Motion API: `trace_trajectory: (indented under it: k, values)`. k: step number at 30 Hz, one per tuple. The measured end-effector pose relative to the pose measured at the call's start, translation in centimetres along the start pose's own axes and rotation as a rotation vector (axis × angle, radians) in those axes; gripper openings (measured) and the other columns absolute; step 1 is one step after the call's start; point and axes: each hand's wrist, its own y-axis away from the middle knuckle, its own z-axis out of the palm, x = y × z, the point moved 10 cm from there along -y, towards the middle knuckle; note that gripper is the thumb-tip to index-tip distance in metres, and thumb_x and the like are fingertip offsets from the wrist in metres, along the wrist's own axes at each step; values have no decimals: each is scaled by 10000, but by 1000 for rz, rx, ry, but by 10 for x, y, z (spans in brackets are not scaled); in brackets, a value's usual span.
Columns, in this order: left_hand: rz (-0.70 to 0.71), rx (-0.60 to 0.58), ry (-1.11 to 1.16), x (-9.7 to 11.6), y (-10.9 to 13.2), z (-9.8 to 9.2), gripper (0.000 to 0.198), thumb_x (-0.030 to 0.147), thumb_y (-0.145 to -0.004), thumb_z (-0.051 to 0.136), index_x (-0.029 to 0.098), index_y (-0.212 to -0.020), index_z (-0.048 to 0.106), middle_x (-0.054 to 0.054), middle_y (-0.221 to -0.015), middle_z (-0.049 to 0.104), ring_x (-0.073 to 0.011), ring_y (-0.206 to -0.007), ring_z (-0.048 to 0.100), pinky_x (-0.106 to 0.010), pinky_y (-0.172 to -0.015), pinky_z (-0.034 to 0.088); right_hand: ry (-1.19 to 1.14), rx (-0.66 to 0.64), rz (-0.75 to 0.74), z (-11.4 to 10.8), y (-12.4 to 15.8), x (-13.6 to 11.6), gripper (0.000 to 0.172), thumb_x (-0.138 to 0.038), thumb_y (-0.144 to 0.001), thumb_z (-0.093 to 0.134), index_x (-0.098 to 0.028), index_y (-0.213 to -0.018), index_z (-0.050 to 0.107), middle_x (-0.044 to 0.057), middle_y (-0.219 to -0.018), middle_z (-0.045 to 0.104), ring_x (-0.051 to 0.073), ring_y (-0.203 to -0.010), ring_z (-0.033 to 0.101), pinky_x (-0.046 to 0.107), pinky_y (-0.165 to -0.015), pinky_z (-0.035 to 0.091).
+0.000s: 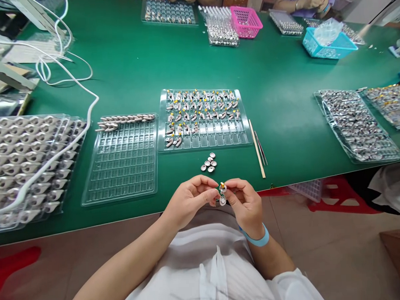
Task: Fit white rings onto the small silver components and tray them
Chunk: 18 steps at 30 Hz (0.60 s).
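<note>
Green table (283,86) ahead, left hand (188,200) and right hand (244,203) fingers pinch one small metal part (223,194).

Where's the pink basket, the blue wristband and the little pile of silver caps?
Pink plastic basket (246,21), head view, mesh wall.
Blue wristband (257,240), head view, band's middle.
Small silver metal caps (209,162), head view, pile's centre.

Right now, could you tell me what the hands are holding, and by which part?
Both hands, left hand and right hand, pinch one small metal part between their fingertips, at its sides; its yellow tip stays uncovered on top.
</note>
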Motion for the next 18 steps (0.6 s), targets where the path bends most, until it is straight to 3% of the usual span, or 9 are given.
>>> trace_trajectory:
  k: [5,10,14,18]
  values:
    - [20,27,32,-6,-3,4,330,316,-697,820,144,-949,694,-15,-664,666,-126,-607,603,-245,-597,506,-87,-1,14,5,0,10,89,-288,-861,678,-236,-932,662,41,-945,686,171,-831,673,291,-726,577]
    - [232,67,-70,4,-2,0,187,292,-734,795,160,-859,752,-45,-784,638,-139,-710,585,-261,-659,506,-225,7,-70,11,0,8,73,-220,-871,662,-256,-934,659,37,-940,680,189,-903,671,342,-773,581]
    - [398,61,-203,14,3,-2,164,270,-795,734,175,-929,735,-73,-883,615,-162,-791,590,-279,-711,517,-156,-38,-119,12,-2,1,88,-216,-881,641,-261,-952,667,48,-966,678,193,-918,660,349,-780,572]
    - [514,137,-436,28,11,-5,105,189,-828,664,180,-930,685,-119,-1055,660,-222,-987,633,-327,-838,527,-34,-86,-155,6,-8,-14,137,-238,-901,605,-256,-1015,678,62,-1005,633,189,-915,632,349,-808,538]
